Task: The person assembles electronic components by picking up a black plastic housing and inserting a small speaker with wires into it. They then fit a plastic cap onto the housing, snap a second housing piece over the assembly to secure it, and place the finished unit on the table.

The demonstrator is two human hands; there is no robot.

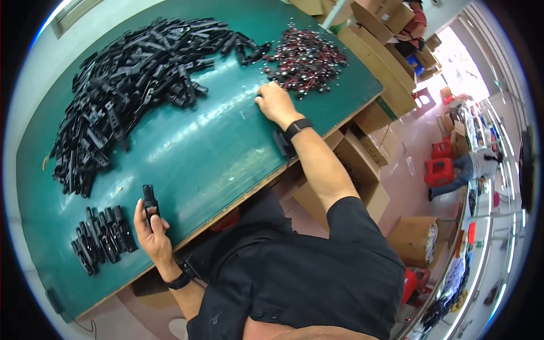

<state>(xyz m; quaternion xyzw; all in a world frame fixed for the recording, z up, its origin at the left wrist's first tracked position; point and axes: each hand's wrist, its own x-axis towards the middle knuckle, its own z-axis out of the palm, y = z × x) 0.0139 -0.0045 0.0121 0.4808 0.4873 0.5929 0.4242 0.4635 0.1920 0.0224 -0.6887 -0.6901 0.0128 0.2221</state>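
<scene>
On the left, my left hand [154,238] is closed around a black plastic housing with a ribbed end [149,195], held upright above the green tabletop. Just left of that hand lies a small row of similar black housings [103,239]. My right hand [276,103] reaches far across the table, its fingers curled together. It is beside the near edge of a heap of small silver parts with red wires [303,59]. Whatever is between those fingers, if anything, is hidden. A large heap of black housings [130,85] covers the far left of the table.
The green table [226,164] has its near edge along my body. A dark object [284,144] is at this edge below my right wrist. Open cardboard boxes [362,170] stand right of the table. Red stools [439,171] and other people [476,164] are farther right.
</scene>
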